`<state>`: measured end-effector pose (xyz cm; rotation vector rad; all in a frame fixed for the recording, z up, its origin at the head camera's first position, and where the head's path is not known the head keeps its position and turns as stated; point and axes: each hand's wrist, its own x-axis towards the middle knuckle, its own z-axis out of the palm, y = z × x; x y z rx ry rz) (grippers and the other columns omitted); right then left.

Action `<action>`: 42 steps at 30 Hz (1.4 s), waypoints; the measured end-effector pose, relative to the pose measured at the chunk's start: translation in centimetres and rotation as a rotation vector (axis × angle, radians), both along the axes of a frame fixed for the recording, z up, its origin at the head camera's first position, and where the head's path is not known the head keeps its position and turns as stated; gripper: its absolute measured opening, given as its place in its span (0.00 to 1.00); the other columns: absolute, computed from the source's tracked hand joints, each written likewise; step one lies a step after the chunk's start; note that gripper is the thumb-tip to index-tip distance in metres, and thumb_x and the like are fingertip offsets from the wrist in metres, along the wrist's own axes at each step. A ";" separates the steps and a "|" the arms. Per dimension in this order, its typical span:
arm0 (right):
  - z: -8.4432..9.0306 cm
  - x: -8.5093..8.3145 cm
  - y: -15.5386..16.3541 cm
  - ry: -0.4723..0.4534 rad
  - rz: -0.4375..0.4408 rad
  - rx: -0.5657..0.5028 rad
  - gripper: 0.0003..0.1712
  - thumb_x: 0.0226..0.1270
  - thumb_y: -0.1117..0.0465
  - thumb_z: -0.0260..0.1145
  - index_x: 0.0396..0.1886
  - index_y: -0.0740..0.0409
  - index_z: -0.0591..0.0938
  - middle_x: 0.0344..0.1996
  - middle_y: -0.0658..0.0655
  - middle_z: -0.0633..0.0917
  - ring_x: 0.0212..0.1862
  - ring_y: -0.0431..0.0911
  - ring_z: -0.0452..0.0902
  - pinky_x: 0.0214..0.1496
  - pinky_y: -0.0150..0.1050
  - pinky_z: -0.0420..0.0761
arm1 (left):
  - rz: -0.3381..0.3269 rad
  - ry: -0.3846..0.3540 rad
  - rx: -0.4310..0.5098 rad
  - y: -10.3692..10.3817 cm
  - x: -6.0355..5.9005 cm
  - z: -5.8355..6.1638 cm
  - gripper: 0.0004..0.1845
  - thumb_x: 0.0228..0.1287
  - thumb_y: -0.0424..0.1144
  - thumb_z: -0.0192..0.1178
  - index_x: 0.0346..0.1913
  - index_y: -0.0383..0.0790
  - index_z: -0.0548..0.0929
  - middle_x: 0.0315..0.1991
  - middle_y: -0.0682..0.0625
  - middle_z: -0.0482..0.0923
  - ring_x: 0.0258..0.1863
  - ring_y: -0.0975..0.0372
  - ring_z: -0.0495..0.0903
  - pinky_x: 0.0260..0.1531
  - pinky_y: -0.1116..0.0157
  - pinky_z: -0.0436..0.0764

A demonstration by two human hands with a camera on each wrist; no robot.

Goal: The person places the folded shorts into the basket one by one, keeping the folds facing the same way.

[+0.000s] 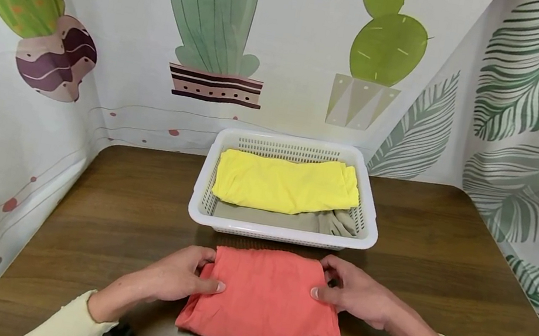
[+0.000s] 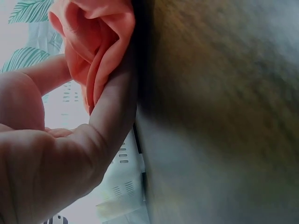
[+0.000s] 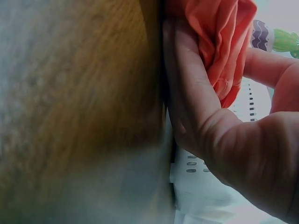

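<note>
- The folded coral cloth [image 1: 265, 298] lies on the tabletop [image 1: 445, 269], just near of the white basket [image 1: 363, 231].
- The left hand [image 1: 173, 280] pinches its left edge — the right hand [image 1: 357, 296] pinches its right edge.
- Bare wood spreads left and right of both hands.

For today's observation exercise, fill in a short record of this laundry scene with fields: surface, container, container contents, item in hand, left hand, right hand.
surface: brown wooden table
container: white slotted basket, behind the hands
container contents: folded yellow cloth lying on a grey-beige cloth
item in hand: folded coral-red cloth, flat on the table in front of the basket
left hand: pinches the cloth's left edge, thumb on top, fingers beneath
right hand: pinches the cloth's right edge the same way
</note>
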<state>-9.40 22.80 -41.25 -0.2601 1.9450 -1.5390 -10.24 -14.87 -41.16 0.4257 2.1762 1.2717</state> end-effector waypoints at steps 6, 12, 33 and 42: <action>-0.1 0.0 0.0 0.002 0.012 -0.011 0.25 0.75 0.64 0.69 0.62 0.70 0.70 0.46 0.65 0.79 0.43 0.53 0.86 0.42 0.45 0.89 | -0.012 0.001 0.012 -0.1 -0.1 -0.1 0.15 0.69 0.38 0.73 0.52 0.37 0.82 0.35 0.50 0.86 0.34 0.60 0.85 0.36 0.64 0.84; -0.1 0.0 0.0 0.015 0.015 -0.003 0.24 0.75 0.64 0.69 0.62 0.70 0.71 0.45 0.65 0.79 0.43 0.53 0.85 0.41 0.44 0.88 | -0.029 0.019 0.016 -0.1 -0.1 -0.1 0.17 0.69 0.36 0.73 0.55 0.35 0.80 0.35 0.51 0.87 0.35 0.60 0.86 0.36 0.66 0.84; 0.6 0.2 -0.1 0.023 0.020 0.019 0.25 0.74 0.64 0.71 0.62 0.68 0.71 0.47 0.65 0.79 0.44 0.54 0.83 0.43 0.44 0.87 | -0.037 0.038 0.008 -0.1 0.3 0.9 0.16 0.68 0.37 0.73 0.51 0.35 0.80 0.36 0.51 0.87 0.34 0.60 0.86 0.33 0.66 0.84; 1.0 0.5 -0.1 0.035 0.017 0.010 0.25 0.74 0.64 0.71 0.62 0.68 0.71 0.47 0.65 0.79 0.44 0.54 0.83 0.43 0.45 0.87 | -0.050 0.059 -0.007 -0.3 0.6 1.5 0.17 0.68 0.37 0.74 0.52 0.36 0.80 0.37 0.51 0.86 0.36 0.60 0.86 0.33 0.66 0.85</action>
